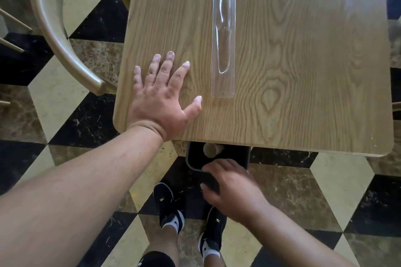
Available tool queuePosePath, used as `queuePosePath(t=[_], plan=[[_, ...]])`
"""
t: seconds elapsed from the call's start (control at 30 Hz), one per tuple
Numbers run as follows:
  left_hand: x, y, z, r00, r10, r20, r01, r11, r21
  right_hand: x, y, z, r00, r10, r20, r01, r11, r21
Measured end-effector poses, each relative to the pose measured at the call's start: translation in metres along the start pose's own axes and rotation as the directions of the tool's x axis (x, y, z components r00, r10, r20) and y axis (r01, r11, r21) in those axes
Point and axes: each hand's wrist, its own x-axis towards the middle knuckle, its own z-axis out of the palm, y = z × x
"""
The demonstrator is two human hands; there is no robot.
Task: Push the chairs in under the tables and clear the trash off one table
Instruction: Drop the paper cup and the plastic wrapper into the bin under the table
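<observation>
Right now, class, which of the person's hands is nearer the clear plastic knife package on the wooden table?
Left hand: flat on the table beside the clear plastic knife package. Right hand: below the table edge.

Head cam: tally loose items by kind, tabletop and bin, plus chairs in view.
Clear plastic knife tray on the table: 1
Paper cup in the black bin: 1
Black bin: 1
Chair, clearly visible at left: 1
Total: 4
Left hand lies flat on the table; right hand is at the bin's rim.

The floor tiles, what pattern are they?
Floor tiles: cube-illusion diamonds in black, cream and brown marble; head view.
</observation>
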Motion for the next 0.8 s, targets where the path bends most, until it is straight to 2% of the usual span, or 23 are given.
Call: queuePosePath(t=[0.1,0.17,0.23,0.3,0.4,0.5,0.63,0.73,0.8], plan=[[0.0,0.0,0.0,1.0,0.0,0.0,0.0,1.0,0.003,-0.003,-0.043,-0.038,0.948,-0.202,-0.246,0.226,0.971,0.076],[0.0,0.0,0.0,1.0,-0.003,-0.002,0.003,1.0,0.002,0.012,-0.057,-0.069,0.877,-0.241,-0.415,0.307,0.947,0.098],[0.0,0.0,0.0,1.0,-0.004,0.008,0.004,1.0,0.004,0.039,-0.062,-0.097,0.825,-0.187,-0.534,0.275,0.957,0.09],[0.0,-0.001,-0.001,1.0,-0.004,0.029,0.004,1.0,0.004,0.073,-0.059,-0.12,0.794,-0.082,-0.602,0.177,0.979,0.101],[0.0,-0.001,-0.001,1.0,-0.006,0.021,0.006,1.0,0.002,0.12,-0.051,-0.145,0.771,0.046,-0.635,0.063,0.987,0.148],[0.0,-0.001,0.0,1.0,-0.001,0.008,0.001,1.0,-0.004,0.158,-0.047,-0.165,0.8,0.133,-0.585,-0.072,0.989,0.126],[0.0,-0.001,0.002,1.0,0.0,-0.002,0.0,1.0,-0.011,0.184,-0.04,-0.175,0.833,0.207,-0.513,-0.273,0.961,-0.054],[0.0,-0.001,0.002,1.0,0.001,-0.005,-0.001,1.0,-0.011,0.178,-0.039,-0.17,0.841,0.146,-0.522,-0.27,0.948,-0.17],[0.0,-0.001,0.001,1.0,0.002,-0.005,-0.002,1.0,-0.018,0.162,-0.039,-0.164,0.849,0.14,-0.51,-0.243,0.959,-0.142]])
